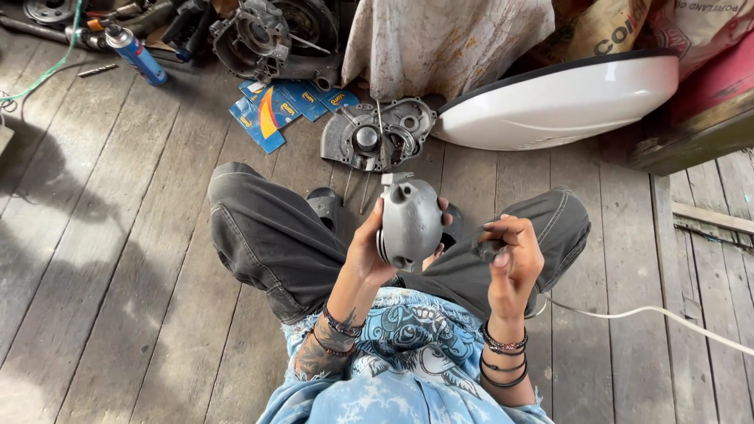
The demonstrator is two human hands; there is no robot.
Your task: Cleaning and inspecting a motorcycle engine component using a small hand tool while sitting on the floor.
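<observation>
I sit cross-legged on a plank floor. My left hand (pixel 367 250) grips a grey metal engine cover (pixel 409 221), held upright in front of my chest, fingers wrapped around its back. My right hand (pixel 512 259) is raised beside it, fingers curled on a small dark part (pixel 488 249) pinched at the fingertips; I cannot tell what that part is. The two hands are a few centimetres apart and do not touch.
An engine casing (pixel 377 135) lies on the floor ahead of my knees, blue packets (pixel 275 106) to its left. More engine parts (pixel 263 35) and a spray can (pixel 135 53) sit at the back. A white curved panel (pixel 558 102) lies right. A white cable (pixel 652 314) crosses the floor.
</observation>
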